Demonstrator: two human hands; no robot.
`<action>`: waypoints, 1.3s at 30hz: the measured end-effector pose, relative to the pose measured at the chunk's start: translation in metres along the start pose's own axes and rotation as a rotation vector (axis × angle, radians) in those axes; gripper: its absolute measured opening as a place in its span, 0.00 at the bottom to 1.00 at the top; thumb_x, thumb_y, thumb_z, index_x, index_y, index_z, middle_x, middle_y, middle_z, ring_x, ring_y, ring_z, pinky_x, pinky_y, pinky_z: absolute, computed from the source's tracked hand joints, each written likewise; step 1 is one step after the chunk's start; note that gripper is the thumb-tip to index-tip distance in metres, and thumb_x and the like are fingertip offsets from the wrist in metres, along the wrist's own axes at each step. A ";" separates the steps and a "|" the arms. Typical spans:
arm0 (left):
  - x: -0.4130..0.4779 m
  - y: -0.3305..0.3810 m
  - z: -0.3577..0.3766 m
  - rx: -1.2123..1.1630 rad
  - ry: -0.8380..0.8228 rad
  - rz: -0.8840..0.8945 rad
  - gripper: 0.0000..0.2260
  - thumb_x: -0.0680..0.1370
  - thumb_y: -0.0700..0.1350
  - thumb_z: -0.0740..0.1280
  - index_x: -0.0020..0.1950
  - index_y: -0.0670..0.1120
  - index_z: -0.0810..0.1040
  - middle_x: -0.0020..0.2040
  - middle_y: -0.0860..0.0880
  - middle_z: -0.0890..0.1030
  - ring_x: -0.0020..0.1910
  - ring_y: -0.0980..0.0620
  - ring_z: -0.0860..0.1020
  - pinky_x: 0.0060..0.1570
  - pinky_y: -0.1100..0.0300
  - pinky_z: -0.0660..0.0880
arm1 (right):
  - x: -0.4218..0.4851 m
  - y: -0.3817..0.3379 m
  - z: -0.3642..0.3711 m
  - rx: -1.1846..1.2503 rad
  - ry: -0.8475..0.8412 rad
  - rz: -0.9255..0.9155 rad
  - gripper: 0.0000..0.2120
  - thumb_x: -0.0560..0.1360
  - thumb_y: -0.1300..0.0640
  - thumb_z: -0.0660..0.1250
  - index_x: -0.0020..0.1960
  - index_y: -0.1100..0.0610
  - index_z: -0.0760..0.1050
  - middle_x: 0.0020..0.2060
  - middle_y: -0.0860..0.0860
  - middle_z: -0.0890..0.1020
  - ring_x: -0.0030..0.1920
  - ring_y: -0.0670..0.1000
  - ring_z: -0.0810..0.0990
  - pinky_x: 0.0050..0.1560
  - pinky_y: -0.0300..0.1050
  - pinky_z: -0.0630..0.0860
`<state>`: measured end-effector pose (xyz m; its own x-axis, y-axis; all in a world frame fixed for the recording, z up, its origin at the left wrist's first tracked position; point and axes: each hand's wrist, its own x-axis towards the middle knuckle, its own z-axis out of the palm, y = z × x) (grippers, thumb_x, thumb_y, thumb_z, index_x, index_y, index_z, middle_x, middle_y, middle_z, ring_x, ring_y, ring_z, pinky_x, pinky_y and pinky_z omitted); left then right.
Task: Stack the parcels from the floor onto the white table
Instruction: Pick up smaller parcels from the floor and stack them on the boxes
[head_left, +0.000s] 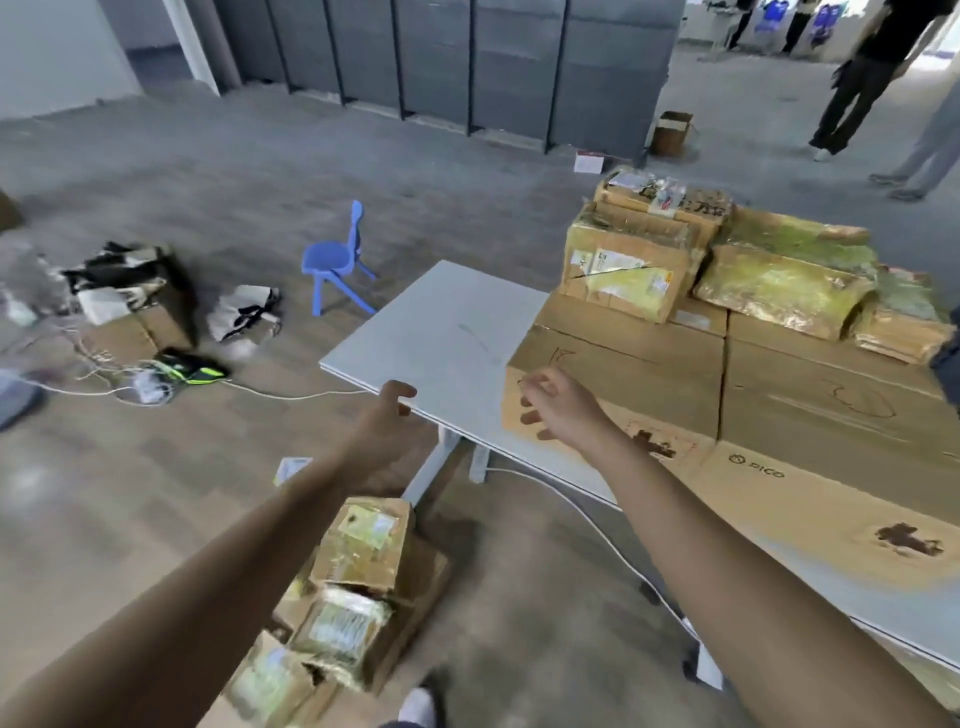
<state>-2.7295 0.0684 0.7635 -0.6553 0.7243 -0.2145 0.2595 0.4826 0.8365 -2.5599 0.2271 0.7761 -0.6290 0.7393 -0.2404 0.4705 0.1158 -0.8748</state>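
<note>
Several floor parcels (358, 561) below left fingers (401, 391), right fingers (535, 387) near table carton (639, 379)

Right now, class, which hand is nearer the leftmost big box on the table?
Right. The right hand is in front of the box, at its left face and seemingly just short of it. The left hand is further left, at the edge of the table.

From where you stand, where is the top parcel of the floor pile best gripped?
Probably by its left and right side faces, reaching down from above: the top parcel lies tilted, uppermost on the pile, and both sides look free.
</note>
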 end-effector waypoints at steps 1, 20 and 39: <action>-0.008 -0.010 -0.013 0.015 0.024 -0.012 0.18 0.73 0.37 0.69 0.59 0.44 0.67 0.47 0.45 0.73 0.36 0.52 0.72 0.31 0.63 0.70 | -0.002 -0.003 0.016 0.005 -0.028 -0.014 0.06 0.79 0.50 0.61 0.53 0.51 0.73 0.54 0.51 0.79 0.45 0.51 0.83 0.42 0.47 0.77; -0.030 -0.288 -0.248 -0.066 0.050 -0.318 0.19 0.76 0.38 0.65 0.66 0.43 0.67 0.57 0.41 0.74 0.44 0.49 0.73 0.41 0.57 0.72 | 0.006 -0.039 0.381 -0.241 -0.377 0.073 0.09 0.78 0.44 0.61 0.57 0.44 0.70 0.55 0.47 0.77 0.51 0.48 0.79 0.51 0.52 0.78; 0.034 -0.610 -0.225 -0.091 -0.112 -0.747 0.14 0.72 0.41 0.67 0.57 0.47 0.72 0.43 0.49 0.78 0.39 0.49 0.74 0.49 0.49 0.76 | 0.048 0.154 0.638 -0.241 -0.491 0.471 0.14 0.80 0.47 0.59 0.64 0.50 0.69 0.49 0.45 0.78 0.48 0.51 0.81 0.48 0.52 0.78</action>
<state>-3.0698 -0.3120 0.3597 -0.5567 0.2694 -0.7858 -0.2871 0.8253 0.4864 -2.9129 -0.1428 0.3611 -0.5050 0.3701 -0.7797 0.8478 0.0433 -0.5286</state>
